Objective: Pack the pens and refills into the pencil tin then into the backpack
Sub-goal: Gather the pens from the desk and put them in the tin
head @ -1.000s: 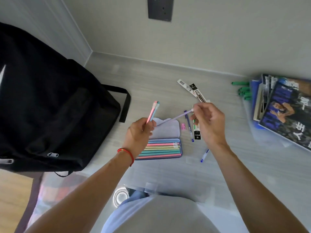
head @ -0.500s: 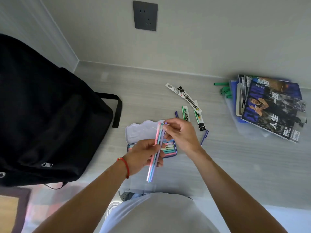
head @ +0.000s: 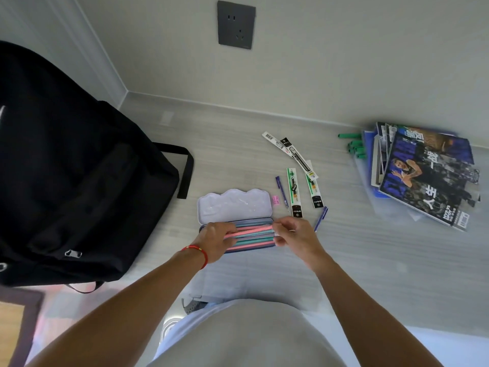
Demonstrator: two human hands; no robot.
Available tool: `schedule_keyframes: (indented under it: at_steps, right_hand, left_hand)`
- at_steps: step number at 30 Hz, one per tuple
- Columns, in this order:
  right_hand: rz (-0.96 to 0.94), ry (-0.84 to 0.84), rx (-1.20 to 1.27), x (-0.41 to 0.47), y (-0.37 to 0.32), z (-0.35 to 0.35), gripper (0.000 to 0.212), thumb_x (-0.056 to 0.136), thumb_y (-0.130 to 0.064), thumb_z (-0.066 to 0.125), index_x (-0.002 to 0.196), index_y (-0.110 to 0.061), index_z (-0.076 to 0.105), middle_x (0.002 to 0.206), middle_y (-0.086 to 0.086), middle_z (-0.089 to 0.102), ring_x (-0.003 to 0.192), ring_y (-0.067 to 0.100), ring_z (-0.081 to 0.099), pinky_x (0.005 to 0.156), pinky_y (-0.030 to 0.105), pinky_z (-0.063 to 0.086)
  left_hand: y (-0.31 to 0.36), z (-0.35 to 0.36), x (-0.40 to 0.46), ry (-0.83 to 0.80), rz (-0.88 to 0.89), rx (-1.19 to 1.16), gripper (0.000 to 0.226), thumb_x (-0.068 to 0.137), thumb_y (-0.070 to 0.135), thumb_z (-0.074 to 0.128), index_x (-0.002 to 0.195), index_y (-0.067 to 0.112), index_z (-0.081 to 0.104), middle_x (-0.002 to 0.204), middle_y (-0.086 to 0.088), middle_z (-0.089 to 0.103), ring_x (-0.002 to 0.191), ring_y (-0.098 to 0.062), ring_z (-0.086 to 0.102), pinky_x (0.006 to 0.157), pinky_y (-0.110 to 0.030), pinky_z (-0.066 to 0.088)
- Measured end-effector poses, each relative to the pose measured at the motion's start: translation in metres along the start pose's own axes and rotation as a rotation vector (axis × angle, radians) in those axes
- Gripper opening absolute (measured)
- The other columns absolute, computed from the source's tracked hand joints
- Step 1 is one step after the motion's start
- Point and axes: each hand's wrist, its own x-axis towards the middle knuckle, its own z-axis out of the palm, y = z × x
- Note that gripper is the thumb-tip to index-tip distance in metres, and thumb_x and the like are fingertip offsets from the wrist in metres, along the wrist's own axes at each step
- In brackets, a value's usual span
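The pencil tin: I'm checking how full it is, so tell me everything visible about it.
The shallow metal pencil tin with a dark blue rim lies open on the pale grey floor. Its pale lilac scalloped lid is folded back flat. Pink and teal pens lie lengthwise inside. The left hand and right hand rest at its two ends.

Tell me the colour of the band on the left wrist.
Red: a thin red band circles the left wrist, clearest in the head view.

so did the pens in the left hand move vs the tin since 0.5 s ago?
Yes. The pens were held up on end above the pencil tin; now they lie flat along its tray, the left hand and right hand at either end.
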Motion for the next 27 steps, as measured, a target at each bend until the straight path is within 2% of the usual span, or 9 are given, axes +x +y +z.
schedule_keyframes:
  at_steps: [5,8,10,13,16,18,22,24,27]
  right_hand:
    - [-0.03,0.036,-0.119,-0.005,0.006,-0.003,0.002,0.091,-0.019,0.074,0.09,-0.018,0.076,0.076,0.005,0.075,0.061,0.018,0.067,0.069,0.04,0.064]
    - [-0.052,0.031,-0.165,-0.005,0.006,0.0,0.004,0.092,-0.018,0.073,0.093,-0.017,0.076,0.075,0.005,0.075,0.059,0.015,0.066,0.067,0.041,0.064]
    - [-0.065,0.032,-0.169,-0.005,0.006,0.003,0.004,0.092,-0.017,0.073,0.093,-0.017,0.077,0.074,0.003,0.076,0.056,0.013,0.066,0.065,0.04,0.064]
    - [-0.083,0.032,-0.196,-0.006,0.008,0.006,0.004,0.092,-0.019,0.073,0.093,-0.018,0.076,0.072,-0.001,0.075,0.055,0.011,0.066,0.063,0.037,0.065]
    - [-0.084,0.012,-0.198,-0.007,0.008,0.005,0.003,0.091,-0.019,0.074,0.093,-0.021,0.076,0.072,-0.003,0.075,0.056,0.011,0.067,0.063,0.035,0.065]
    - [-0.093,0.004,-0.209,-0.007,0.008,0.005,0.006,0.091,-0.017,0.074,0.093,-0.022,0.076,0.073,-0.001,0.074,0.056,0.011,0.066,0.063,0.035,0.065]
    - [-0.152,0.012,-0.292,-0.007,0.009,0.001,0.014,0.093,-0.009,0.069,0.098,-0.021,0.076,0.077,-0.004,0.073,0.059,0.01,0.065,0.06,0.028,0.06]
    - [-0.254,0.032,-0.442,-0.006,0.009,-0.001,0.02,0.093,-0.006,0.067,0.107,-0.018,0.075,0.087,-0.003,0.071,0.069,0.008,0.065,0.067,0.019,0.054]
    - [-0.393,-0.014,-0.649,-0.006,0.006,-0.001,0.026,0.09,-0.006,0.071,0.114,-0.017,0.074,0.097,0.002,0.065,0.081,0.013,0.066,0.079,0.021,0.052]
  left_hand:
    - [-0.005,0.014,-0.002,0.115,0.017,-0.014,0.016,0.091,0.018,0.066,0.105,0.013,0.073,0.104,-0.005,0.071,0.095,-0.021,0.064,0.091,-0.036,0.055]
    - [-0.011,0.019,-0.006,0.178,0.009,-0.012,0.02,0.091,0.016,0.066,0.109,0.013,0.074,0.109,-0.004,0.07,0.1,-0.021,0.063,0.091,-0.027,0.051]
    - [-0.015,0.022,-0.009,0.229,0.014,-0.027,0.02,0.09,0.012,0.067,0.109,0.014,0.074,0.109,-0.003,0.071,0.102,-0.02,0.063,0.092,-0.024,0.049]
    - [-0.018,0.024,-0.011,0.292,0.043,-0.023,0.018,0.088,0.01,0.07,0.104,0.016,0.074,0.106,-0.004,0.072,0.1,-0.02,0.062,0.093,-0.031,0.053]
    - [-0.023,0.025,-0.014,0.302,0.045,0.011,0.019,0.089,0.015,0.07,0.107,0.018,0.073,0.111,-0.005,0.067,0.109,-0.021,0.056,0.097,-0.029,0.049]
    - [-0.025,0.026,-0.015,0.298,0.086,0.054,0.017,0.089,0.015,0.07,0.105,0.016,0.075,0.11,-0.004,0.068,0.111,-0.023,0.055,0.099,-0.033,0.049]
    - [-0.028,0.027,-0.018,0.339,0.136,0.121,0.022,0.088,0.007,0.07,0.109,0.013,0.075,0.114,-0.008,0.067,0.114,-0.025,0.056,0.103,-0.033,0.048]
    - [-0.03,0.026,-0.02,0.354,0.178,0.142,0.027,0.084,0.0,0.072,0.108,0.012,0.075,0.111,-0.009,0.068,0.112,-0.028,0.058,0.102,-0.035,0.05]
    - [-0.032,0.023,-0.022,0.375,0.209,0.183,0.031,0.081,-0.003,0.073,0.107,0.013,0.075,0.108,-0.009,0.07,0.109,-0.03,0.062,0.099,-0.041,0.053]
